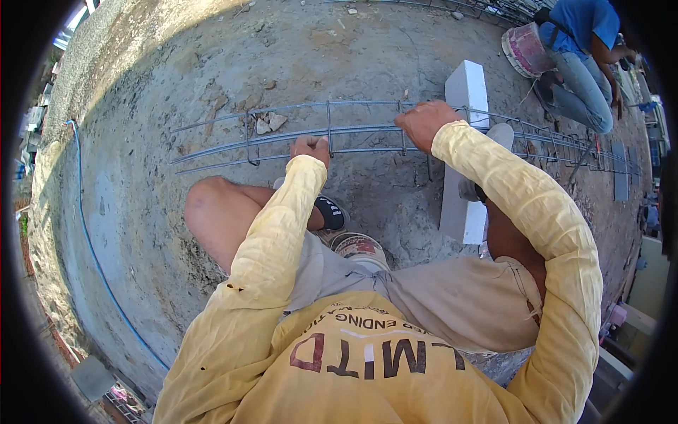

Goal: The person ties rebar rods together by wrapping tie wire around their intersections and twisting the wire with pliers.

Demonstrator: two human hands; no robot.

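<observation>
A long rebar cage (282, 131), made of thin steel bars with square stirrups, lies across in front of me. My left hand (311, 147) is closed at the cage's near bars, beside a stirrup (328, 116). Farther right, my right hand (426, 124) has its fingers bent around the upper bar, by another stirrup (402, 138). The fingertips of both hands are partly hidden. A white block (466, 81) supports the cage just beyond my right hand, and my shoe (500, 136) is against the bars there.
Between my legs stands a small bucket (358, 247). Broken stones (270, 123) lie under the cage. A blue hose (88, 226) runs along the left. At upper right, a person in a blue shirt (579, 25) crouches by a pink-stained bucket (524, 49).
</observation>
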